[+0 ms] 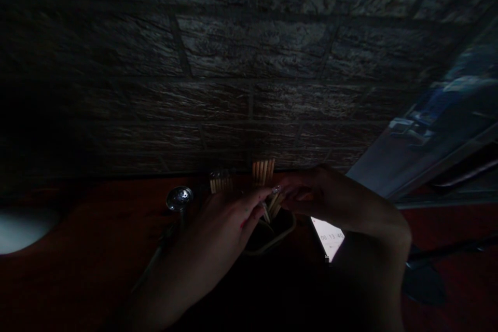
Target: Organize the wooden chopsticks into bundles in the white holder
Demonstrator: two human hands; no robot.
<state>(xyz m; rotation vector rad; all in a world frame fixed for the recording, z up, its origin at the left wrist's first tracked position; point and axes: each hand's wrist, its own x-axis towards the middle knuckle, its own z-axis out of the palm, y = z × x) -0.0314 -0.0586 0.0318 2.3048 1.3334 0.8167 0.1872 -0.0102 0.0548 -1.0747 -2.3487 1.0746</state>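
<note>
My left hand and my right hand meet over a dark container with a pale rim. Between their closed fingertips is a small bundle of pale wooden sticks, tilted above the container. A shiny, clear bit glints at the fingertips; the dim light hides what it is. Behind my hands stand more wooden sticks, and left of these a second group of sticks with a glossy clear top. The container's inside is mostly too dark to make out.
Left of my left hand lies a shiny metal ladle, its handle partly hidden. A lit phone screen showing a timer lies under my right forearm. A brick-patterned wall rises behind the reddish tabletop. A white round object is at left.
</note>
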